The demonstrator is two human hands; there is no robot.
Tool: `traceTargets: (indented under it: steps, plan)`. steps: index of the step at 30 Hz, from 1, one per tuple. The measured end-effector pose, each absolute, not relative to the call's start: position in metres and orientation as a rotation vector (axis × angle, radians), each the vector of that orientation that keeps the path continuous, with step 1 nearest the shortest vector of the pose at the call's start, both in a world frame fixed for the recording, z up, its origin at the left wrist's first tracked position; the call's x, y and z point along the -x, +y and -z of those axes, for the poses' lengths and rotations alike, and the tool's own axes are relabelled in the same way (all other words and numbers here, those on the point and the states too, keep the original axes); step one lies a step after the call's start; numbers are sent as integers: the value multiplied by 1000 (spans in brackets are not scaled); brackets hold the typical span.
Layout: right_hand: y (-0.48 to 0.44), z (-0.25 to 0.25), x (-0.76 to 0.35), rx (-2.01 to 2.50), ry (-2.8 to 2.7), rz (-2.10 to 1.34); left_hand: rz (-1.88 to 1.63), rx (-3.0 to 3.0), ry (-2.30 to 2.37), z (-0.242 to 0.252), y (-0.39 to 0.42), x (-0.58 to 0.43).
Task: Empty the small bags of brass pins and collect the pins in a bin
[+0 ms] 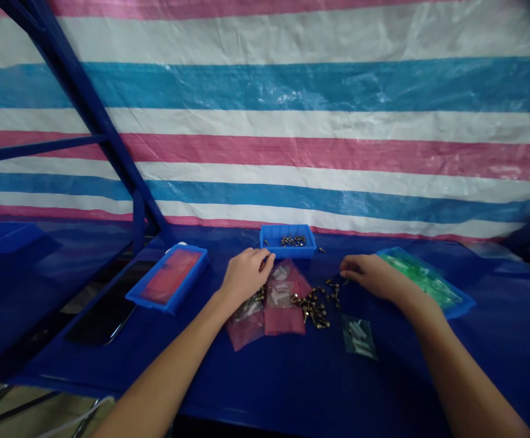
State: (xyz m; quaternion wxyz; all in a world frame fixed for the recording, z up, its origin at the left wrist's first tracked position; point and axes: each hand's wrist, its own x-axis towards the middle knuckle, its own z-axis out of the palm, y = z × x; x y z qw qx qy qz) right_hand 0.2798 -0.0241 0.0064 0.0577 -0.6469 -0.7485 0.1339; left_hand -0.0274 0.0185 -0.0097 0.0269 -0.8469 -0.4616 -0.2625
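My left hand (pixel 247 275) is closed, fingers curled, above the upper edge of some small pink plastic bags (pixel 285 319). Clear packets of pale, tube-like pieces (pixel 280 294) lie on these bags. Whatever the left fingers pinch is hidden. Beside the bags is a loose pile of brass-coloured screws (pixel 316 309), some spreading to the right. At the right end of that spread, my right hand (pixel 369 272) has its fingertips drawn together low over the table; anything between them is too small to make out. Below it lies a clear packet of white pieces (pixel 359 337).
A blue bin (pixel 287 250) with more screws stands at the back. On the left, a blue tray (pixel 167 304) holds red bags beside a dark phone (pixel 104 322). Green packets (pixel 429 283) fill a blue tray at right. Blue frame bars (pixel 86 109) rise before a striped sheet.
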Motion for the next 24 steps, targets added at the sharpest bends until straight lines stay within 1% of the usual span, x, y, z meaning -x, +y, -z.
traceTargets:
  steps: [2, 6, 11, 15, 19, 24]
  plan:
    - [-26, -8, -280, 1963, -2303, -512, 795, 2621, -1431, 10, 18, 27]
    - [-30, -9, -276, 2003, -2318, -564, 778, 2632, -1448, 12, 18, 26]
    - [-27, -11, -271, 1953, -2298, -441, 829, 2692, -1436, 13, 18, 24]
    - [-27, -9, -243, 1660, -2194, -343, 974, 2918, -1441, 8, 16, 22]
    - [-37, -5, -200, 1291, -2157, -369, 1016, 3308, -1368, 4, 10, 18]
    - [-46, 2, -176, 1184, -2135, -363, 1079, 3390, -1307, 5, 5, 13]
